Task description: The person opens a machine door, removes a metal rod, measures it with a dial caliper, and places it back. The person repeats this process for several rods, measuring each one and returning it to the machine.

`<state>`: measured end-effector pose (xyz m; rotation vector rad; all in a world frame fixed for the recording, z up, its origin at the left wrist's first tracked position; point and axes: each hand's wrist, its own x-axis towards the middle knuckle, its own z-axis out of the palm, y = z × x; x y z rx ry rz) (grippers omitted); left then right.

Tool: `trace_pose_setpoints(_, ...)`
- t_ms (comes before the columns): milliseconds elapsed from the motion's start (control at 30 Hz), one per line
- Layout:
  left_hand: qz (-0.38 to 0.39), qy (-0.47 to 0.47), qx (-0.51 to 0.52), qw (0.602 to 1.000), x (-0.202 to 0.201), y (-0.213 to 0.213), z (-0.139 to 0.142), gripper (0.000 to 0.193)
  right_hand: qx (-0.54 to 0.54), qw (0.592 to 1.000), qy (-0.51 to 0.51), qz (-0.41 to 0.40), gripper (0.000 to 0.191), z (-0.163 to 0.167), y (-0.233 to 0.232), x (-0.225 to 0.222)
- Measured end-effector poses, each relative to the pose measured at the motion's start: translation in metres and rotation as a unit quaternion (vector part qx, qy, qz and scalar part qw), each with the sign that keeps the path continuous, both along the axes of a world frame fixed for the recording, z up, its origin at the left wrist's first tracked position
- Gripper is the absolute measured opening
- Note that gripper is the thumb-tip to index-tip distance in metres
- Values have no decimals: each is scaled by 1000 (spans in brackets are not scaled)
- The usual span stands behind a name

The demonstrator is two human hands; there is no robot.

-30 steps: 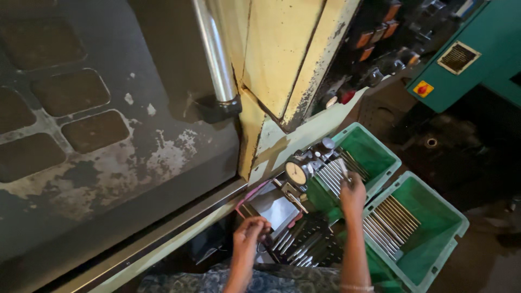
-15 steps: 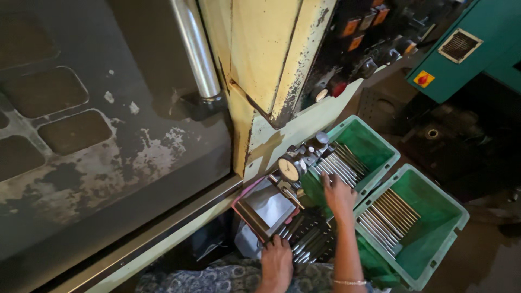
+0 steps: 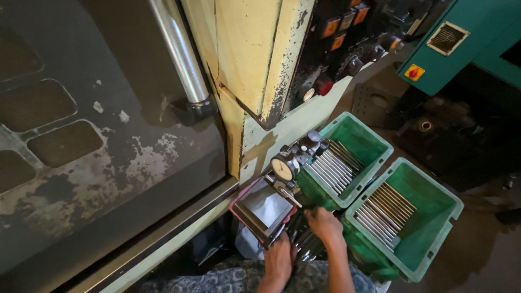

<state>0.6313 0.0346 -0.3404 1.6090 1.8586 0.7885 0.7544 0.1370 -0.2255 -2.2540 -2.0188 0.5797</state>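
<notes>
Your two hands are low in the head view, close together over a dark heap of metal rods that lies just below a dial gauge fixture.

Left hand: palm down at the near edge of the heap, fingers pointing up toward the fixture's frame. Fingertips are buried among the rods; you appear to be touching them, but whether the hand is closed on one I cannot tell.

Right hand: just above and to the right of the left, back of the hand to the camera, fingers curled down into the same heap. It seems to be closing on rods, but the grip itself is hidden under the knuckles, so I cannot tell for sure.

Position of the rods: under and between both hands, touching them, at the foot of the pink-edged tray, which holds a pale sheet.

Dial gauge: round white face, mounted on a stand just above the tray, well clear of both hands.

To your right: two green bins. The nearer bin holds a row of bright rods laid side by side; the farther bin holds a similar row. Your right forearm runs just beside the nearer bin's left wall.

Behind: a worn cream machine panel and a steel bar.
</notes>
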Motion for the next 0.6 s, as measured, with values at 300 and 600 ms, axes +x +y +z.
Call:
trace_pose_setpoints(300,40,-175,197,964,-16,-16,120,16,-232,935,268,33,34,11,-3,17)
trace_pose_setpoints(600,23,-128,290,948,-36,-35,185,16,-156,834,415,329,54,-4,-2,15)
